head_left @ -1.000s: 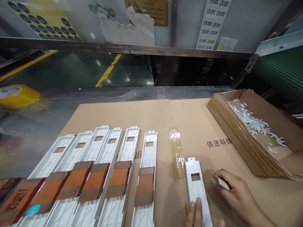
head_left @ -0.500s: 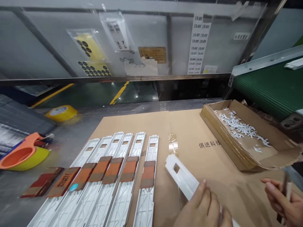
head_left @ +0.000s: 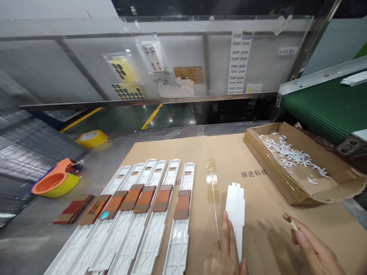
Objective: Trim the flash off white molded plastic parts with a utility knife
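My left hand grips a long white plastic strip at its near part, fingers along its left edge and thumb by the right edge. The strip's far end has a small tab, and a smooth face shows. To the right, my right hand pinches a thin tool with a pale shaft and a dark tip; its exact kind is unclear. The tool is apart from the strip. Left of my hands lie several white ribbed strips side by side, with brown-orange pieces across them.
A cardboard tray at right holds many small white plastic clips. Cardboard sheet covers the worktop. An orange-and-yellow tape dispenser and yellow tape roll lie left. A green conveyor belt runs at far right.
My left hand has turned the strip from slanting to nearly straight away from me; its square opening no longer shows. My right hand has moved left with the tool. The view has shifted.
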### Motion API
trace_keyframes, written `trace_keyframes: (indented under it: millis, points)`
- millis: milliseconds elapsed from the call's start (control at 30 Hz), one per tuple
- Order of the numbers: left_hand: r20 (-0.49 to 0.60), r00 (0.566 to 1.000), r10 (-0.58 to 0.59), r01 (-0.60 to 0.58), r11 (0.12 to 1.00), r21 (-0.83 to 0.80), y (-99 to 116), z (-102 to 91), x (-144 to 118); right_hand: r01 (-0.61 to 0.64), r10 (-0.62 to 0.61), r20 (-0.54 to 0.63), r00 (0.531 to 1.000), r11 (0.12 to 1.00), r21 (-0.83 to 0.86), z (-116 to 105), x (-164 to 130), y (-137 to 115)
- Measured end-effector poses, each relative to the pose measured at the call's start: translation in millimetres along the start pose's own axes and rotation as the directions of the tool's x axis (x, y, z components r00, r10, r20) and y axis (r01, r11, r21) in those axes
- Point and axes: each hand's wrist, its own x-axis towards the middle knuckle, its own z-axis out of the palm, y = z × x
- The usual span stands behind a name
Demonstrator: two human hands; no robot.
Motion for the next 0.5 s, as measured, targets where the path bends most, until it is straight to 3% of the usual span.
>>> trace_keyframes:
  millis: [100, 200, 367, 500]
  points:
    - [0.029, 0.999, -0.031, 0.03, 0.999, 0.01, 6, 26.6, -15, 0.167, -0.149, 0.162, 0.975, 0.98, -0.104, 25, 3, -23]
    - [0.024, 0.996, -0.091, 0.092, 0.993, -0.069, 11, 42.2, -26, 0.266, -0.23, 0.225, 0.947, 0.952, -0.148, 44, 7, -46]
    - [-0.025, 0.992, -0.121, 0.116, 0.983, -0.142, 10, 47.6, -30, 0.348, -0.301, 0.317, 0.899, 0.932, -0.103, 58, 11, -71]
    - [-0.089, 0.994, -0.061, 0.048, 0.989, -0.14, 5, 48.5, -31, 0.413, -0.383, 0.428, 0.819, 0.91, 0.023, 62, 13, -80]
